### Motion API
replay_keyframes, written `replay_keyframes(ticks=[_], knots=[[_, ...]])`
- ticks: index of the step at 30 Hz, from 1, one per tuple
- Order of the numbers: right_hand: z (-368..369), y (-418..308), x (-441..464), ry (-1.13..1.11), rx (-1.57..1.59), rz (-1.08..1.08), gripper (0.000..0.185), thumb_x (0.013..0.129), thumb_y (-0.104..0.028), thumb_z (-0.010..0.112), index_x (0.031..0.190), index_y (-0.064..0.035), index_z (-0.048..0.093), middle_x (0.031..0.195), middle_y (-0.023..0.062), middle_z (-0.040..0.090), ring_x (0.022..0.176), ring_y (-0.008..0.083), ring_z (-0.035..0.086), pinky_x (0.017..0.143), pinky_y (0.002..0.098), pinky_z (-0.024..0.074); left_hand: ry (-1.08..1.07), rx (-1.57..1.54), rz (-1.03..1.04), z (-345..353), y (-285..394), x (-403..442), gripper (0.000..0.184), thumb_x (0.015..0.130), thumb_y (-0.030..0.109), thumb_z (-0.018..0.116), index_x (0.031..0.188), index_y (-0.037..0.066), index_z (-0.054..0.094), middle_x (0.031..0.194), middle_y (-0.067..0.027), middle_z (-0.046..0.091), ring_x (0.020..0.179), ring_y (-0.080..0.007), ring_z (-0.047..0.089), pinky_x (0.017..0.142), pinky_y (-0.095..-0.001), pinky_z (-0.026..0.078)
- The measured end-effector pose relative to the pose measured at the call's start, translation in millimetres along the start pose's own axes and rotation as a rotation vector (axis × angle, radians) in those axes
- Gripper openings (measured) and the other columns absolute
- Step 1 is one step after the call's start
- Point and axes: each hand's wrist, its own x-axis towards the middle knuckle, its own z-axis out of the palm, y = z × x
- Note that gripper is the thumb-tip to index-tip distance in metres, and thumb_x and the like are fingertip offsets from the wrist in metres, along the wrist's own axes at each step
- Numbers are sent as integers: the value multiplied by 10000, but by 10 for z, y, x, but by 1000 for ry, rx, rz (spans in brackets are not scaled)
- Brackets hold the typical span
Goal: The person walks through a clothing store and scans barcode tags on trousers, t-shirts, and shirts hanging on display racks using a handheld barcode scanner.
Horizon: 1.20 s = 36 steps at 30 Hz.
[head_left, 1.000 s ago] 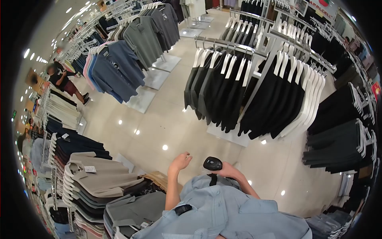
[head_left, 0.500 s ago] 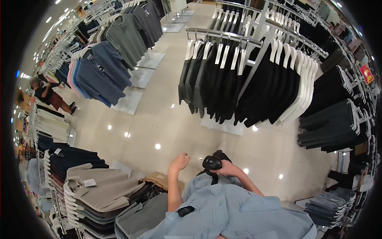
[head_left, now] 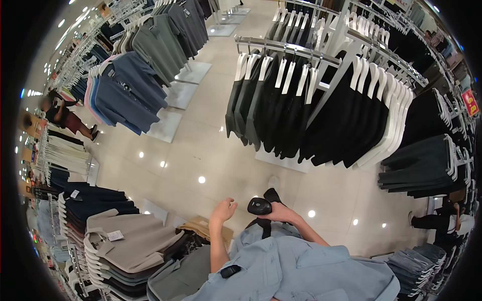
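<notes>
Clothing shop, sales floor. Metal rack (head_left: 288,46) carries black garments (head_left: 281,110) on rows of white hangers; further stands display blue shirts (head_left: 125,95) and dark trousers (head_left: 416,165). Beige shirt (head_left: 133,246) bears a white tag (head_left: 115,235); red sign (head_left: 470,102) shows yellow figures. Glossy pale floor (head_left: 196,143).

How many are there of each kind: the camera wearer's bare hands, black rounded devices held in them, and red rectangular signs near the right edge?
Bare left hand and bare right hand: 2
Black rounded handheld device: 1
Red rectangular sign: 1
Total: 4
</notes>
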Motion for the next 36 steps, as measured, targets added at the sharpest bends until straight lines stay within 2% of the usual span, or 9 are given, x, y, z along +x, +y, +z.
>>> replay_keyframes(ticks=[5, 7, 11, 13, 17, 19, 21, 25, 36], knots=[[-359, -259, 76, 0, 13, -15, 436, 772, -358, 772, 1030, -19, 679, 904, 103, 703, 836, 186, 625, 797, 340, 497, -31, 40, -14, -163, 195, 322, 481, 938, 379, 551, 1221, -9, 576, 1053, -253, 670, 996, -355, 653, 874, -412, 506], [-540, -328, 90, 38, 72, -10, 429, 760, -376, 774, 958, -7, 680, 813, 94, 688, 764, 181, 613, 742, 347, 495, 21, 24, 64, -254, 378, 506, 446, 941, 343, 559, 1209, -12, 580, 1039, -249, 675, 970, -353, 663, 856, -404, 515], [-862, -231, 247, 110, 107, -86, 416, 756, -389, 773, 877, -3, 677, 709, 69, 644, 683, 166, 581, 677, 344, 485, 1, -59, 138, -638, 1162, 831, 398, 941, 266, 552, 1190, -43, 577, 1039, -273, 663, 999, -413, 638, 866, -438, 501], [-1033, -248, 296, 150, 162, -62, 409, 757, -390, 773, 833, -2, 668, 651, 38, 594, 638, 144, 539, 631, 340, 469, 145, -47, 232, -750, 1521, 1005, 372, 938, 220, 550, 1184, -58, 567, 1004, -269, 671, 951, -417, 649, 838, -437, 506], [-1347, -294, 392, 156, 182, -24, 393, 762, -371, 779, 827, 0, 668, 647, 22, 583, 635, 131, 523, 628, 332, 464, 252, -85, 308, -872, 2085, 1402, 376, 941, 211, 547, 1207, -55, 540, 1047, -270, 658, 970, -421, 640, 841, -448, 505], [-1436, -245, 447, 173, 171, -64, 387, 762, -361, 778, 861, 0, 682, 680, 38, 616, 663, 137, 547, 657, 332, 477, 416, -37, 433, -877, 2295, 1547, 405, 941, 206, 558, 1260, -36, 495, 1119, -263, 627, 985, -422, 630, 838, -463, 506], [-1497, -216, 456, 222, 184, -120, 362, 768, -308, 761, 864, 30, 678, 695, 64, 643, 669, 130, 556, 671, 337, 477, 446, 8, 428, -885, 2502, 1625, 412, 941, 200, 559, 1273, -31, 479, 1141, -256, 612, 988, -420, 627, 826, -472, 510], [-1649, -198, 420, 169, 165, -80, 388, 767, -342, 772, 932, 3, 704, 778, 65, 677, 735, 138, 577, 717, 340, 499, 544, 119, 458, -789, 2631, 1814, 440, 938, 186, 560, 1304, -29, 444, 1131, -238, 601, 960, -412, 630, 786, -494, 520], [-1772, -197, 385, 223, 190, -68, 371, 769, -306, 772, 939, 13, 691, 774, 91, 693, 722, 153, 615, 715, 340, 504, 554, 312, 399, -853, 2793, 2297, 517, 912, 180, 603, 1335, -41, 403, 1060, -223, 623, 906, -403, 646, 721, -491, 531]])
